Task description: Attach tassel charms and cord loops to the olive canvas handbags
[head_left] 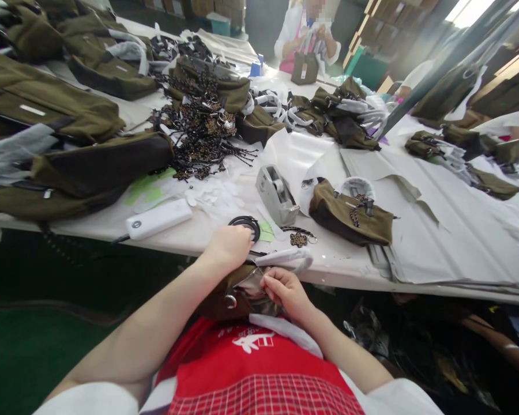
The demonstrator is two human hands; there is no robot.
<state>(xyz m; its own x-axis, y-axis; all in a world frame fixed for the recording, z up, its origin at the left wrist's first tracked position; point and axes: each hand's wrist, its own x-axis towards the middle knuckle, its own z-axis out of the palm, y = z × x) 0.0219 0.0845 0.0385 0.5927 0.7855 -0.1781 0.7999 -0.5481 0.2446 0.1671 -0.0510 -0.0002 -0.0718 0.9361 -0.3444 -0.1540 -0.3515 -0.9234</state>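
An olive-brown handbag (225, 297) rests against my red apron at the table's edge, its zipped mouth open and pale lining showing. My left hand (231, 246) is closed on a coiled black strap (247, 222) just above the bag. With fingertips pinched together, my right hand (285, 290) grips the edge of the bag's opening beside the zip. White-wrapped handles (292, 259) stick out behind that hand. A leopard-patterned flower charm (300, 238) with a cord and ring lies on the table nearby.
A grey tape dispenser (277, 196) stands beyond my hands, a white power bank (159, 219) to the left. One finished-looking bag (350, 216) sits right. Charms (203, 127) are heaped behind, with piled bags (47, 104) at left. A co-worker (307, 40) handles a bag across the table.
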